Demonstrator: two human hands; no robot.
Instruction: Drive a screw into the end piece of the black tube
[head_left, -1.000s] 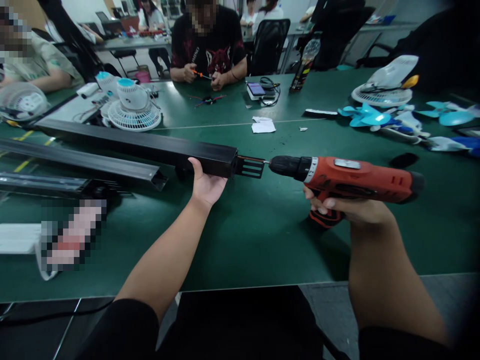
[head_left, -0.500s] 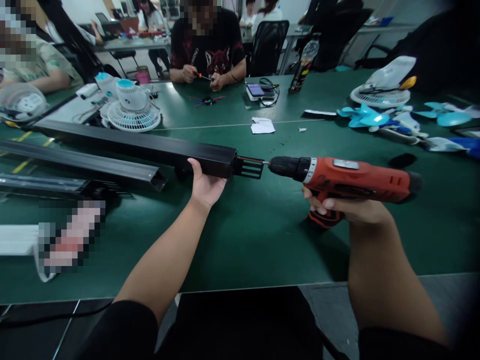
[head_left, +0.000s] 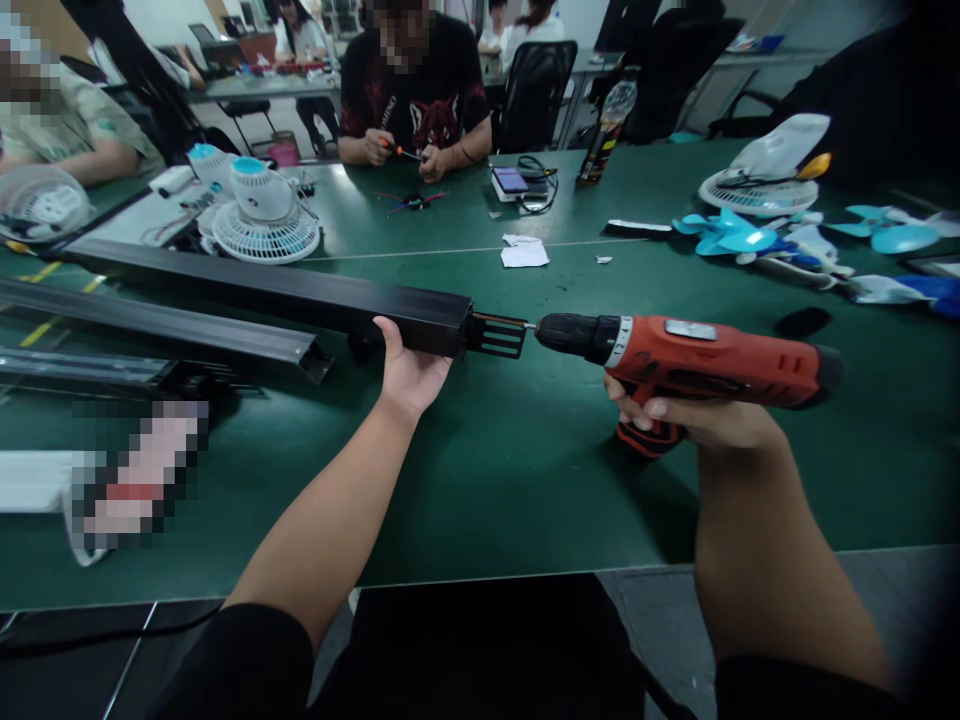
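My left hand (head_left: 415, 372) grips the right end of a long black rectangular profile (head_left: 360, 308), thumb on the near side and the other fingers hidden beneath it. A slotted black bracket (head_left: 496, 335) juts from that end. In my right hand (head_left: 697, 415) is a red and black cordless drill (head_left: 720, 358), my fingers wrapped round its handle. The drill points left, and its thin bit (head_left: 529, 325) runs along the top of the bracket toward the profile's end. Where the tip of the bit sits is hidden.
More black profiles (head_left: 187, 325) lie at the left, near a blurred-out flat object (head_left: 146, 470). White fan parts (head_left: 266, 225) stand behind them. Blue fan blades (head_left: 727, 232) and a bottle (head_left: 604, 135) are at the right and back. Across the table (head_left: 525, 510) a person (head_left: 412, 90) holds a screwdriver.
Almost nothing differs. The whole view has shifted very slightly, while both hands, the profile and the drill keep their positions relative to each other.
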